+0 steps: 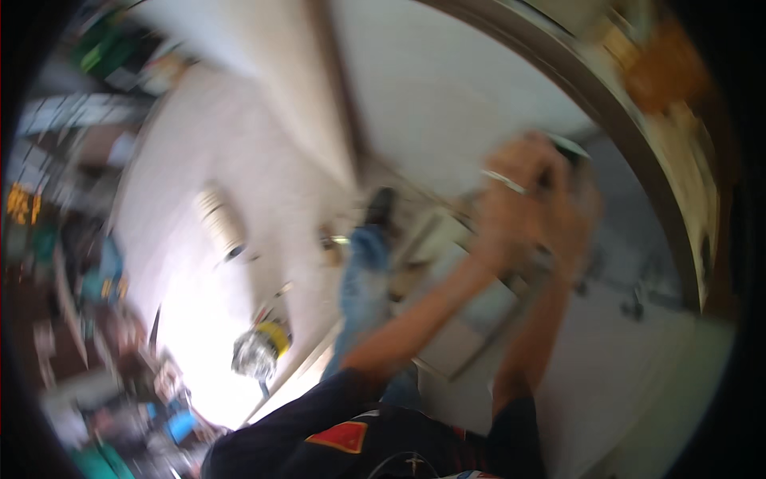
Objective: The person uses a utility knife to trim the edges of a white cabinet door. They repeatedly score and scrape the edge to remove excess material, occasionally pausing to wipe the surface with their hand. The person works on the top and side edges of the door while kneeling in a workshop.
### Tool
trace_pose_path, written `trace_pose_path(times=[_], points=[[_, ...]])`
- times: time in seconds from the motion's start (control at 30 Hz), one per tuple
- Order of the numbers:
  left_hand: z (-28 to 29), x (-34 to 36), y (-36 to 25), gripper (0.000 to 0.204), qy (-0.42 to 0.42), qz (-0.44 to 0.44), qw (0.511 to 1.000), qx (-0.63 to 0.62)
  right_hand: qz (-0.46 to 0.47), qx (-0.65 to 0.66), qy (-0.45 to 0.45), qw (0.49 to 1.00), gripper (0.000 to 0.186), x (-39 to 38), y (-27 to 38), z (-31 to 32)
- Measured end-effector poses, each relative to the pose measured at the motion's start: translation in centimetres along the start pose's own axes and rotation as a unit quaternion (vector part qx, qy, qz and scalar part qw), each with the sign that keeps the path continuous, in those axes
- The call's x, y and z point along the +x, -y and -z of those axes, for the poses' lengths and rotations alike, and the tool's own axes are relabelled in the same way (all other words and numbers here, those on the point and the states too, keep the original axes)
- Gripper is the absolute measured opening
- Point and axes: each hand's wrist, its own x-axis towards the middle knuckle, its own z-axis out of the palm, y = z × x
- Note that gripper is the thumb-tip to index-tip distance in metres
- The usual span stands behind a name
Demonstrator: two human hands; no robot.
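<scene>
Apparently, left hand (511, 203) and right hand (573, 214) clasp a blurred, pale-rimmed object (570, 148), upper right of frame; uneven grip could drop it.

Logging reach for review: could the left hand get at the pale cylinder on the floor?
Probably not: the left hand is beside the right hand, far from the pale cylinder, with a jeans-clad leg between.

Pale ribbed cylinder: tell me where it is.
In the head view's left half, the pale ribbed cylinder is on the floor, left of the denim-clad leg.
</scene>
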Motion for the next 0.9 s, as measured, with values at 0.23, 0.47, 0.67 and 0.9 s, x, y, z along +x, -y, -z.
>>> trace_pose_path(times=[0.23,0.47,0.67,0.9], points=[[-1.6,1.9,-7.4,0.094,0.112,0.155,0.979,0.069,-0.242,0.355,-0.036,0.902,0.038,-4.8,-0.2,-1.4],[-4.3,1.0,-5.5,0.092,0.109,0.173,0.979,-0.014,-0.27,0.364,-0.015,0.891,0.037,-6.1,-0.5,-3.4],[-3.3,0.9,-4.8,0.086,0.127,0.168,0.977,0.027,-0.301,0.364,-0.017,0.881,0.037,-6.3,-0.7,-3.7],[-3.5,0.7,-6.0,0.075,0.17,0.16,0.972,0.018,-0.349,0.376,-0.05,0.857,0.037,-7.6,-1.1,-3.6]])
